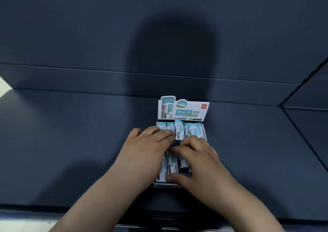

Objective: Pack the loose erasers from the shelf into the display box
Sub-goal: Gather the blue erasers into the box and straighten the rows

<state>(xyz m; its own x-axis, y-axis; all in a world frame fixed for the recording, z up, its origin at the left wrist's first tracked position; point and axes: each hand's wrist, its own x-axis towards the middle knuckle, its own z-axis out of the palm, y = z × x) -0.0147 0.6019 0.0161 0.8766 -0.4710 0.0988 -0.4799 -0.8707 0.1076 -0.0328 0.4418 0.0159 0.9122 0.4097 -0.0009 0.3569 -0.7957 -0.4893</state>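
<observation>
The left hand [149,143] lay over the near-left part of the display box [181,184], its fingers stretched flat across the back row of erasers [194,130], closed on nothing, only pressing. Just to its right one eraser [178,131] stood proud of its neighbours, tilted, its dark end down between the two hands. The right hand [198,160] pinched that dark end with fingertips, thumb resting at the box's front wall. The box sat on the dark shelf [71,125], which showed no loose erasers on its visible part.

The rows looked tight, so the raised eraser could jam or pop back out if pushed at a slant. A hard push might also nudge neighbours up or slide the light box along the shelf.

On the upright lid flap [184,110], large Chinese characters read "纳米净", a small code looked like "VP195", and a red logo in the right corner seemed to say "deli". Finer print was unreadable.
</observation>
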